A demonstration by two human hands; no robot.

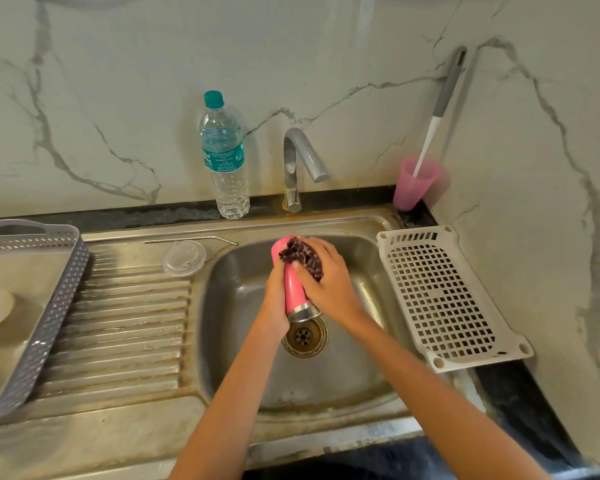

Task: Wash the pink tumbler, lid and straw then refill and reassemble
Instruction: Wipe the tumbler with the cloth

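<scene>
1. One of three pieces is being washed: the pink tumbler is gripped by the left hand over the sink, with its metal base toward the drain.
2. A dark scrubber is pressed against its side by the right hand, whose fingers are curled round it.
3. The lid and straw are seen lying on the drainboard, apparently unwashed.
4. Refilling from the water bottle and reassembly are judged not yet done.
</scene>
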